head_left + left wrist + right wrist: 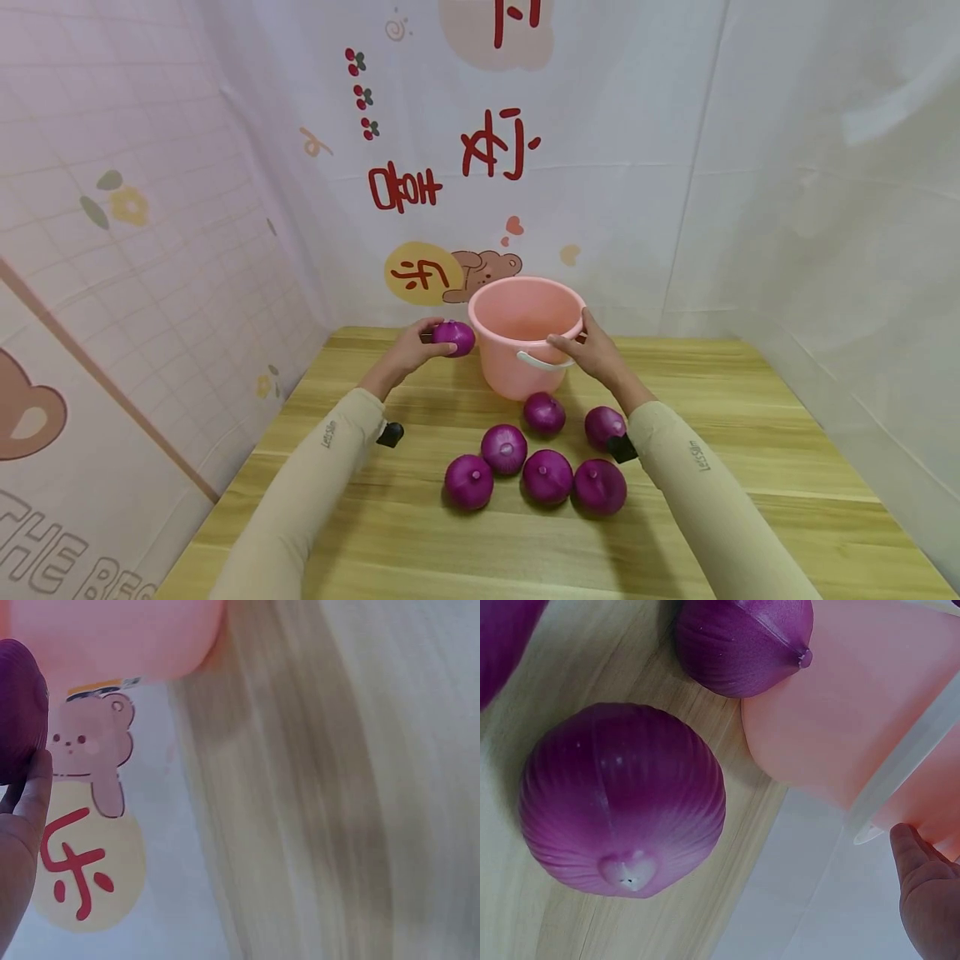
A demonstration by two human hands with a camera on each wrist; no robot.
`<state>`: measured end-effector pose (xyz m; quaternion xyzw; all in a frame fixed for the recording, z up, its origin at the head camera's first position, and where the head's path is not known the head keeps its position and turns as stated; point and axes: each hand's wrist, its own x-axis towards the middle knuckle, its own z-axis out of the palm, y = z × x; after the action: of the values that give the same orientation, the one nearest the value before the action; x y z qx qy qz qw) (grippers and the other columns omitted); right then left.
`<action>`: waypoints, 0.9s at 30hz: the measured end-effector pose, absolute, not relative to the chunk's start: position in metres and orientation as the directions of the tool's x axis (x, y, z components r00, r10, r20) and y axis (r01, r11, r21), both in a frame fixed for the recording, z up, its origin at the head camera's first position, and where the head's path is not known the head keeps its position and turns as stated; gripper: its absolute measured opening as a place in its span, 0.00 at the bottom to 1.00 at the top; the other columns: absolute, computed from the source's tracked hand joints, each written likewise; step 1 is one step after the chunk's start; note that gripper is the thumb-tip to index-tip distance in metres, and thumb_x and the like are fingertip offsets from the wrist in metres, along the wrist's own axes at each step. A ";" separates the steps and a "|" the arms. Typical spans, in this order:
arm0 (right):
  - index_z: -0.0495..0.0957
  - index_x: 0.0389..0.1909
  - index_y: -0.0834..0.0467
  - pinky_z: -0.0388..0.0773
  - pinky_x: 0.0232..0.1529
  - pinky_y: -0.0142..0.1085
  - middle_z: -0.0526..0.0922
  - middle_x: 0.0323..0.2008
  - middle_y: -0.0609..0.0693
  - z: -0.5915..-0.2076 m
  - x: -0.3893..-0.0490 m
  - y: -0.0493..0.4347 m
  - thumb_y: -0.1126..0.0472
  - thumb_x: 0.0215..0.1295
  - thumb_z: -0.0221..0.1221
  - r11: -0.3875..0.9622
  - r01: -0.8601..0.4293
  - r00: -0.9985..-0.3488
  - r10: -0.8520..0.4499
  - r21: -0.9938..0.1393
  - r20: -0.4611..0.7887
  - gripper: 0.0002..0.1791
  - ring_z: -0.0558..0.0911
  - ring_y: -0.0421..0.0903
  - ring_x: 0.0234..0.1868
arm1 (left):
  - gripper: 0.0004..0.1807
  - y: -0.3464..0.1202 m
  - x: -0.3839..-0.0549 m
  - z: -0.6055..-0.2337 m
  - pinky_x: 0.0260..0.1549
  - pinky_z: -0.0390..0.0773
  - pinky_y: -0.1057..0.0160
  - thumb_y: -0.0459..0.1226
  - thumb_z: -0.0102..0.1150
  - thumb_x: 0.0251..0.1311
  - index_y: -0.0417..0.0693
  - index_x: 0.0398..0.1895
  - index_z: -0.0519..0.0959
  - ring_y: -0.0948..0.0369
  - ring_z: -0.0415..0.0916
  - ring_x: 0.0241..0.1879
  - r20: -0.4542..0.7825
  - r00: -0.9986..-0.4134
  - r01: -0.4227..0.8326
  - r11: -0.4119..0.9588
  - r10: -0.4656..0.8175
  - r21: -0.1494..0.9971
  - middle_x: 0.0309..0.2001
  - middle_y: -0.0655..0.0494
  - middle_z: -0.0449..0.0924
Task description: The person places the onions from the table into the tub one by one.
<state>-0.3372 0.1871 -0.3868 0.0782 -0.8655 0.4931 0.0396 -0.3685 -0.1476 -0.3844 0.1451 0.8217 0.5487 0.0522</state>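
My left hand grips a purple onion just left of a pink bucket, level with the upper part of its wall. At the left edge of the left wrist view, fingertips support that onion from beneath. On the bucket's right side, my right hand holds the rim, thumb on the near side. The white handle hangs down at the front. In the right wrist view the right hand is beside the handle, partly cut off by the frame's edge.
Several more purple onions lie on the wooden table in front of the bucket, one onion right at its base. Another onion sits under the right wrist. A printed cloth hangs behind the table.
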 end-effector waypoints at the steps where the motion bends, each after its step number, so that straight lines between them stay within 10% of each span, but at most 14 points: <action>1: 0.36 0.71 0.55 0.67 0.53 0.49 0.54 0.66 0.59 -0.387 -0.337 0.187 0.39 0.53 0.59 0.499 -0.175 -0.984 -0.097 -0.849 0.146 0.55 0.62 0.56 0.63 | 0.39 -0.148 -0.369 -0.382 0.50 0.70 0.54 0.43 0.67 0.49 0.43 0.64 0.62 0.51 0.65 0.54 0.076 -0.954 0.182 0.354 0.291 0.918 0.55 0.44 0.67; 27: 0.39 0.70 0.54 0.69 0.52 0.50 0.58 0.64 0.61 -0.387 -0.336 0.186 0.46 0.56 0.60 0.459 -0.189 -0.982 -0.100 -0.868 0.161 0.50 0.64 0.56 0.61 | 0.41 -0.124 -0.385 -0.331 0.50 0.70 0.55 0.49 0.69 0.44 0.50 0.63 0.64 0.56 0.66 0.53 0.141 -0.957 0.231 0.376 0.253 0.897 0.54 0.51 0.70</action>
<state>-0.3365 0.1856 -0.3871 0.0848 -0.8530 0.5131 0.0435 -0.3845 -0.1245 -0.3313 0.1459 0.8294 0.5392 0.0101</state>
